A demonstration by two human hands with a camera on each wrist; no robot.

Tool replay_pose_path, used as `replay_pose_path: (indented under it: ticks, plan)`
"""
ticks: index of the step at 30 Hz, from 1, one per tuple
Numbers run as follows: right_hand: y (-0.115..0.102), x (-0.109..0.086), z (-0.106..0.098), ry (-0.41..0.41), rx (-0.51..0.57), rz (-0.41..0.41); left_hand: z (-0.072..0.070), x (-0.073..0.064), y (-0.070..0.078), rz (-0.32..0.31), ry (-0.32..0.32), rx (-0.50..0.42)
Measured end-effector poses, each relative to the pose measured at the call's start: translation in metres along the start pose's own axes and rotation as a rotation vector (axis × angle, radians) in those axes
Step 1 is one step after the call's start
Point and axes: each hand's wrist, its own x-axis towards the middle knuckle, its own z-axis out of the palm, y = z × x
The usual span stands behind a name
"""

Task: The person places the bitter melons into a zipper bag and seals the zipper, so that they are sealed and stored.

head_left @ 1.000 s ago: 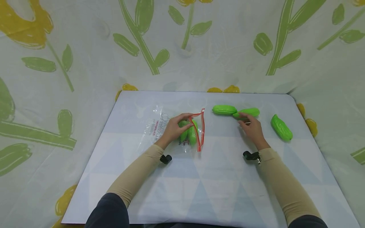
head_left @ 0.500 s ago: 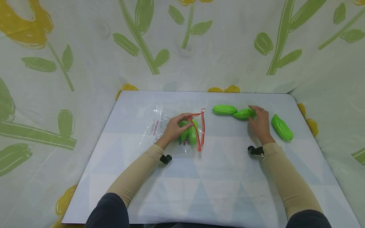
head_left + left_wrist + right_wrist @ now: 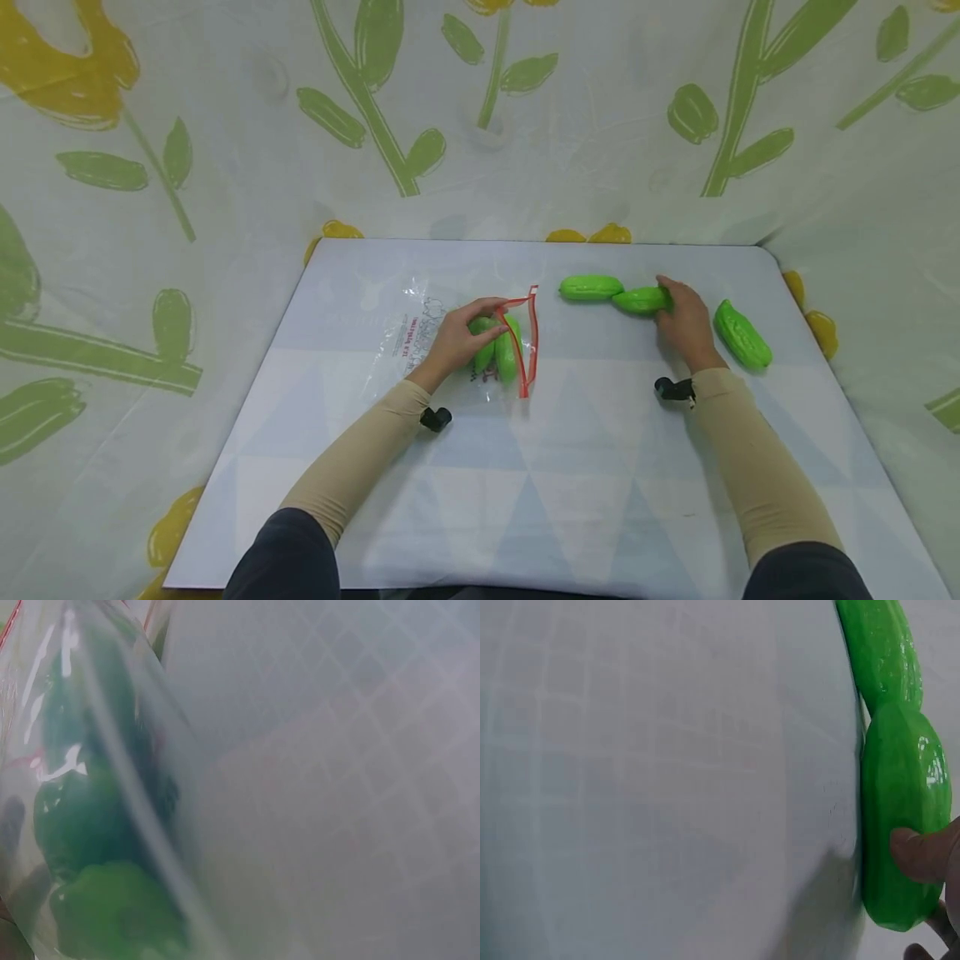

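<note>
My left hand [image 3: 459, 340] pinches the red-edged mouth of a clear zip bag [image 3: 405, 343], whose opening faces right. Inside lie green, ridged cucumber-like vegetables [image 3: 507, 350], glossy through the plastic in the left wrist view. My right hand [image 3: 688, 327] grips the right end of a green cucumber [image 3: 637, 301]. In the right wrist view the thumb [image 3: 919, 853] presses on that cucumber's side and fingertips show beyond it. Its other end meets a second cucumber [image 3: 589, 288], lying to the left. Another cucumber [image 3: 742, 335] lies slantwise to the right of the hand.
All of this is on a white table [image 3: 480, 517] with pale blue triangles. A hanging cloth [image 3: 570, 175] printed with green leaves and yellow flowers surrounds it at the back and sides. Small black cameras are strapped to both wrists.
My right hand has moved right along the cucumber from its middle to its right end, and its fingers have closed around it. The left hand and bag have stayed put.
</note>
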Motion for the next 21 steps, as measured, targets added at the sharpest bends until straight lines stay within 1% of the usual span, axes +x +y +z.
replay_pose_path:
  ticks: [6,8,14,18,21]
  plan:
    - [-0.001,-0.002,-0.002,-0.030,-0.031,0.001,0.000,0.000,-0.001,0.003,0.001,0.000]
    - [-0.003,-0.005,-0.004,-0.051,-0.038,0.002,0.000,0.000,-0.001,0.001,0.003,0.001]
    - [-0.010,-0.015,-0.009,-0.117,-0.088,-0.015,0.000,0.000,-0.002,0.001,0.003,0.006]
    - [-0.013,-0.024,-0.011,-0.145,-0.146,-0.033,0.000,-0.001,-0.002,0.005,0.009,0.009]
    - [-0.017,-0.030,-0.012,-0.157,-0.166,-0.035,0.000,-0.001,-0.002,0.003,0.007,0.003]
